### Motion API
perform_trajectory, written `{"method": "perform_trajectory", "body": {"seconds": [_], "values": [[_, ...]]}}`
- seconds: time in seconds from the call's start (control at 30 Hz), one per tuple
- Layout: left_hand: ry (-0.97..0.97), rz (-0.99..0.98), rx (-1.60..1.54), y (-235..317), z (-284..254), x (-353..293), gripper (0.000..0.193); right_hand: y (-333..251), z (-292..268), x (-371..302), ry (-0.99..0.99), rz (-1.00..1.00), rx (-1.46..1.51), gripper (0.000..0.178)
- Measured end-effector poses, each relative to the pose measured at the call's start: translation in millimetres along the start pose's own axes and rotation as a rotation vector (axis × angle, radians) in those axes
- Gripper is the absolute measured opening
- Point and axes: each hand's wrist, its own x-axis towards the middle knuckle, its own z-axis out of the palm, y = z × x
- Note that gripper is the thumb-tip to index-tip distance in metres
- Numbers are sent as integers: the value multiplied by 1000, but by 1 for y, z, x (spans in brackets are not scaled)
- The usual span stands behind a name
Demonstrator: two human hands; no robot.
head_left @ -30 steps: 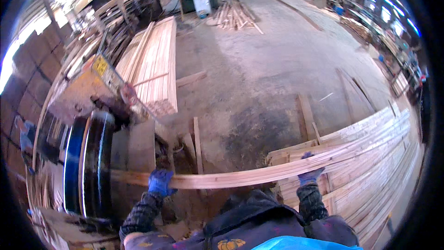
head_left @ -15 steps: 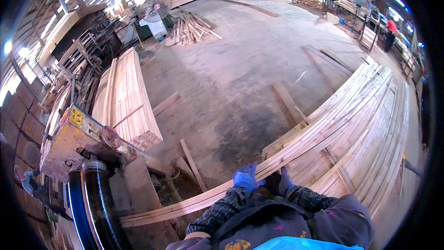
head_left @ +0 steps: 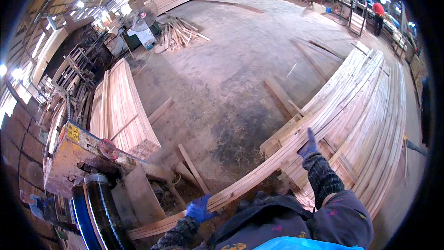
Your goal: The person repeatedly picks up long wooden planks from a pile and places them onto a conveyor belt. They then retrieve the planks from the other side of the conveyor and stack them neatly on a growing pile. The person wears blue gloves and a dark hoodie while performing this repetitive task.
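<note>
Several long, thin wooden strips (head_left: 249,181) run in a bent bundle across in front of me, from the machine at lower left to the stack at right. My left hand (head_left: 199,208), in a blue-purple glove, is closed around the bundle near its left part. Farther along to the right, my right hand (head_left: 309,147), gloved alike, grips the near edge of the same strips, one finger pointing away from me. The undersides of both grips are hidden. Beneath the strips' right part lies a broad stack of planks (head_left: 370,134).
A yellowish machine head (head_left: 78,153) with dark rollers (head_left: 108,208) stands at lower left. Beyond it lies another plank stack (head_left: 122,106). Loose boards (head_left: 192,169) rest on the concrete floor. A scrap-wood pile (head_left: 178,34) and a fan stand farther off; a person in red (head_left: 378,11) is at far right.
My hands, close together before, have spread apart along the strips: the left moved left and nearer, the right moved right and farther out. The view has shifted slightly.
</note>
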Motion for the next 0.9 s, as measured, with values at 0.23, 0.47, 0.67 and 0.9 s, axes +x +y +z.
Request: {"method": "perform_trajectory", "body": {"seconds": [0.23,0.47,0.67,0.9], "values": [[188,68,-6,25,4,9,76,84,49,-66,88,129,-42,46],[321,89,20,130,31,123,81,147,64,-124,-190,523,5,53],[208,69,-95,84,18,104,75,117,54,-76,-77,249,173,73],[29,-62,-17,41,0,22,80,27,27,-17,-35,95,337,83]]}}
